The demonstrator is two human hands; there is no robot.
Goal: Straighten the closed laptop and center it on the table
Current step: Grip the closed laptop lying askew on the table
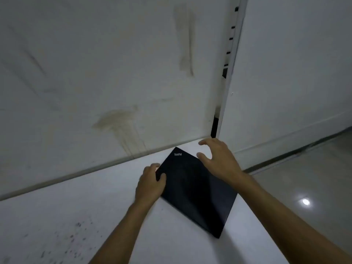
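A closed black laptop (196, 189) lies skewed on the white table (95, 206), one corner pointing at the wall and another hanging near the table's right edge. My left hand (151, 183) grips its left corner, thumb on the lid and fingers curled around the edge. My right hand (219, 159) hovers over the far right part of the lid with fingers spread; whether it touches the lid I cannot tell.
A stained white wall (114, 82) runs along the table's far edge. The table ends just right of the laptop, with glossy floor (304, 187) below. Dark specks mark the table's near left part (72, 237). A white panel with a slotted rail (231, 39) stands at right.
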